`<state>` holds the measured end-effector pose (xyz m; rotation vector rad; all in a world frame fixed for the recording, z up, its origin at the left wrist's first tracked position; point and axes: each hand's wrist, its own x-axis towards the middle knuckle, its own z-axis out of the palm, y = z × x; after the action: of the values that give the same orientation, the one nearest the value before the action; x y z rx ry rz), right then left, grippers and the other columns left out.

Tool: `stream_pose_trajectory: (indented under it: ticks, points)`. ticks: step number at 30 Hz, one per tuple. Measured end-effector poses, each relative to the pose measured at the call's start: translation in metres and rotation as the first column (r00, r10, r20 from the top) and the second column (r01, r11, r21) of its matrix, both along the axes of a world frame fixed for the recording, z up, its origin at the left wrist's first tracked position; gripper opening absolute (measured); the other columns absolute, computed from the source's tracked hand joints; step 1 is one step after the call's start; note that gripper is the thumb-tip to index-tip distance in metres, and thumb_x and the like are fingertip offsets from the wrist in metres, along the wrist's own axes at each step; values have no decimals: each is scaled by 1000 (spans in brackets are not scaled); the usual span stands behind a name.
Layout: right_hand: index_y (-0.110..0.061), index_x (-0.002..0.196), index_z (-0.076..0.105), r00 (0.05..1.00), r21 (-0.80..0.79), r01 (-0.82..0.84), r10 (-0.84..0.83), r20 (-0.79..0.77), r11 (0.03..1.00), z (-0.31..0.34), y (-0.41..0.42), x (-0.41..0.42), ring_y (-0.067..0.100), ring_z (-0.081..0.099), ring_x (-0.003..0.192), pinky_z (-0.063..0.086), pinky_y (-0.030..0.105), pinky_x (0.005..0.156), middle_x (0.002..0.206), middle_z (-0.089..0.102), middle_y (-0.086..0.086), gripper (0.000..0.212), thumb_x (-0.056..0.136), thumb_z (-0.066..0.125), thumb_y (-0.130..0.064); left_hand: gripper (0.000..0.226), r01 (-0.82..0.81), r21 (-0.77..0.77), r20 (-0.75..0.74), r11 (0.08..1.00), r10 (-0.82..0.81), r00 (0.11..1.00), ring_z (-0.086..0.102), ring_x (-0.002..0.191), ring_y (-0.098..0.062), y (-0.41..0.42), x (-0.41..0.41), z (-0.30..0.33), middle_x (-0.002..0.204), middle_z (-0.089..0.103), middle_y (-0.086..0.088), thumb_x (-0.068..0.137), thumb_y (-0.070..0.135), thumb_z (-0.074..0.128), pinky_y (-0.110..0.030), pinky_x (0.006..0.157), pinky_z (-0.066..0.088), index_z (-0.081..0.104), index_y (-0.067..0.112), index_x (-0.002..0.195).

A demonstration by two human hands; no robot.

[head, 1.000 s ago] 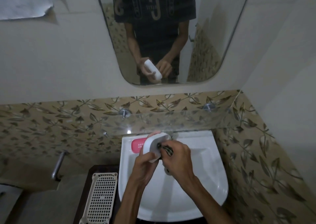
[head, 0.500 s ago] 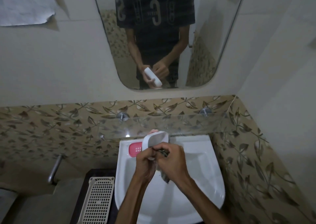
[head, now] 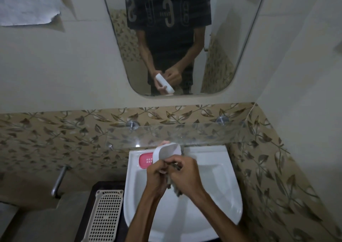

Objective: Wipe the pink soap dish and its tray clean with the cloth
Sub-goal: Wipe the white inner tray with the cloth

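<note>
My left hand (head: 157, 177) holds a white oval tray (head: 167, 151) tilted upright over the white sink (head: 218, 178). My right hand (head: 185, 175) grips a dark grey cloth (head: 175, 186) and presses it against the tray's lower edge; part of the cloth hangs below the fingers. The pink perforated soap dish (head: 146, 160) lies on the sink's back left ledge, partly hidden behind the tray.
A glass shelf (head: 203, 132) juts out just above the sink's back. A mirror (head: 240, 38) hangs above it and reflects my hands. Left of the sink lie a beige slotted basket (head: 105, 215) and a metal handle (head: 58, 181). A patterned tiled wall (head: 277, 177) closes the right side.
Both hands stay together at the tray over the sink. The cloth hand has slid lower along the tray, and more of the tray's inner face shows.
</note>
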<state>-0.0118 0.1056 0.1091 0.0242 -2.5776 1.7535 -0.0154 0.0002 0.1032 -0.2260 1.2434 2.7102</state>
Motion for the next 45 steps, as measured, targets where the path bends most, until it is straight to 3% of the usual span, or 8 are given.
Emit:
stream_pose_trajectory:
  ticks: [3,7,17,26,31,34,41,45]
  points:
    - [-24,82,80,989,-46,146,-144,38,988,-7,3,0,2,72,63,56,19,57,72,76,-13,13,84,79,-11,81,-15,11,-17,1000,15,1000,62,73,-31,1,0,2,96,62,-22,54,14,60,-34,63,47,56,7,135]
    - [-28,83,80,999,-55,7,-9,-33,998,-2,-5,5,1,74,76,56,14,68,79,77,-18,14,84,78,-14,56,-40,41,67,998,37,997,65,70,-28,-3,-2,2,93,63,-18,62,10,51,-32,61,51,76,9,112]
    - [-29,89,79,991,-95,130,-131,-6,987,-12,5,5,0,73,86,59,21,76,86,77,-20,5,88,79,-24,83,0,99,-24,995,2,1000,67,90,-38,0,-1,9,106,65,-26,61,12,58,-41,75,61,55,6,143]
    - [-26,85,84,968,-314,224,-174,179,923,-20,13,-4,12,78,79,59,20,65,84,81,-6,18,85,81,-8,79,222,-374,-44,900,-257,966,66,115,-30,-13,0,19,132,68,-15,69,30,67,-45,99,54,54,29,147]
    - [-16,95,83,912,150,9,54,-407,989,-10,24,-4,8,74,88,58,18,81,95,80,-5,24,78,80,1,54,132,-175,174,976,-101,980,75,101,-29,-27,-1,32,119,75,-17,79,36,70,-37,82,60,72,10,127]
    - [-13,97,83,829,319,24,159,-536,947,1,24,-8,14,76,89,59,21,83,98,82,-1,23,77,82,-1,47,110,-159,276,981,-63,959,73,92,-29,-21,5,36,107,75,-20,70,40,81,-40,80,59,81,10,106]
    - [-15,91,84,839,362,113,106,-534,925,14,21,-12,15,75,79,61,25,71,90,82,-4,24,73,84,1,52,-10,-132,346,991,55,936,73,93,-27,-8,10,44,107,75,-17,84,39,73,-38,83,57,70,6,124]
    - [-22,91,84,916,372,-144,265,-300,917,10,14,9,8,72,71,55,14,69,86,81,-8,19,77,75,-12,55,-59,-143,367,988,108,924,70,93,-31,-7,4,46,105,72,-19,83,37,73,-41,81,57,67,5,128]
